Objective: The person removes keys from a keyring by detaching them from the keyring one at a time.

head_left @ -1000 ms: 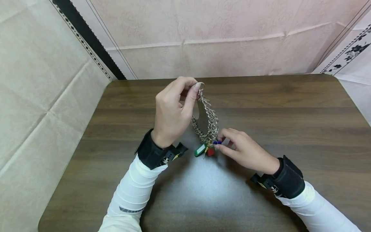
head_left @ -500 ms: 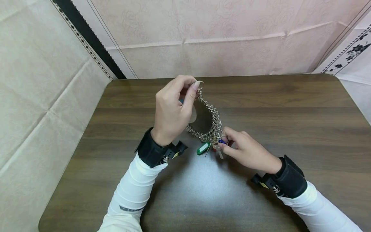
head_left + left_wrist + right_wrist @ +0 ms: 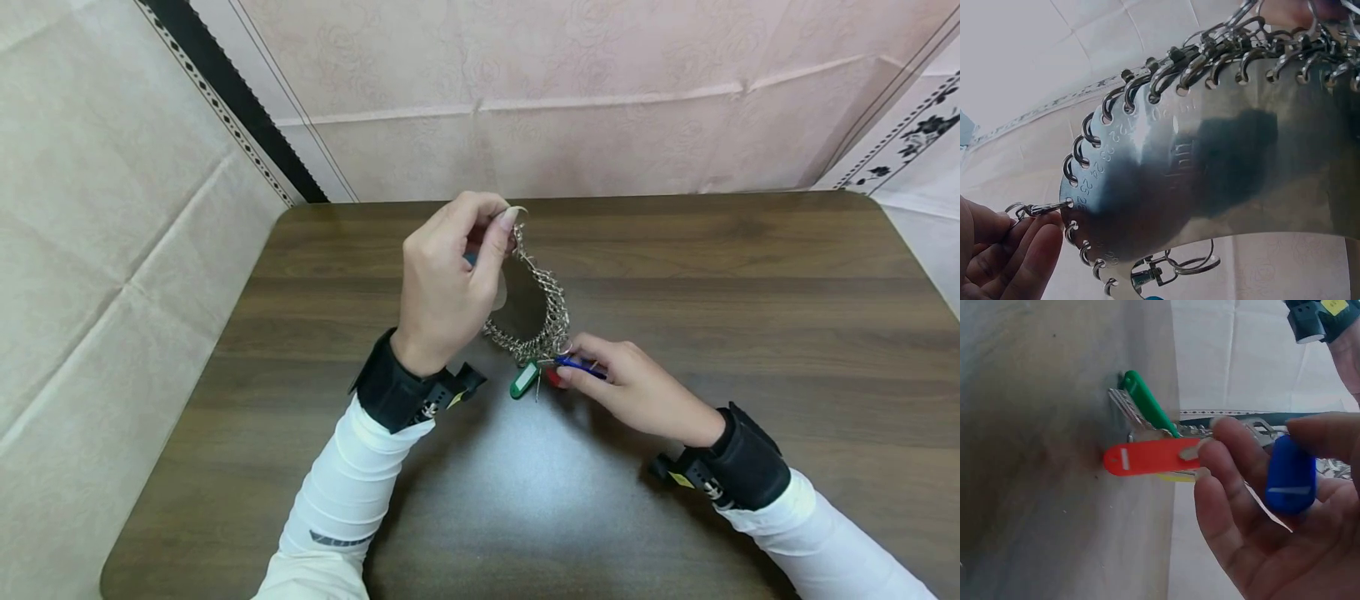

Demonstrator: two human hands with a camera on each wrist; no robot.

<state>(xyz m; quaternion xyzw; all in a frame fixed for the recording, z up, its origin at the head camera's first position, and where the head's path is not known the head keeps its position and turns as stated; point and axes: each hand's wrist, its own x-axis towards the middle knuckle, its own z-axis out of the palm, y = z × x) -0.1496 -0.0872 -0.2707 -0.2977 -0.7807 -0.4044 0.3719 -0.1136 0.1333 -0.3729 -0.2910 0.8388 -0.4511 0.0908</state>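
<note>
A shiny metal key-holder plate [image 3: 1147, 162] hangs upright, with numbered holes and snap hooks along its curved edge. My left hand [image 3: 452, 287] pinches a small hook and ring [image 3: 1029, 209] at that edge. Lower down, my right hand [image 3: 630, 392] holds a blue key tag [image 3: 1291, 478] between thumb and fingers. A metal key [image 3: 1263, 432] lies beside the blue tag, partly hidden by fingers. A red key tag [image 3: 1154, 456] and a green key tag [image 3: 1147, 403] dangle from the plate's bottom, with several keys [image 3: 1125, 406]. Only an edge of a yellow tag [image 3: 1175, 478] shows.
The brown wooden table [image 3: 465, 500] lies beneath both hands. Pale patterned cloth [image 3: 585, 100] hangs behind its far edge, and more cloth [image 3: 112, 250] covers the left side. Black camera straps [image 3: 742, 458] sit on both wrists.
The plate first swung right and turned to show its width, then moved slightly back left. The blue tag now shows more between the right fingers. The left hand has risen very slightly.
</note>
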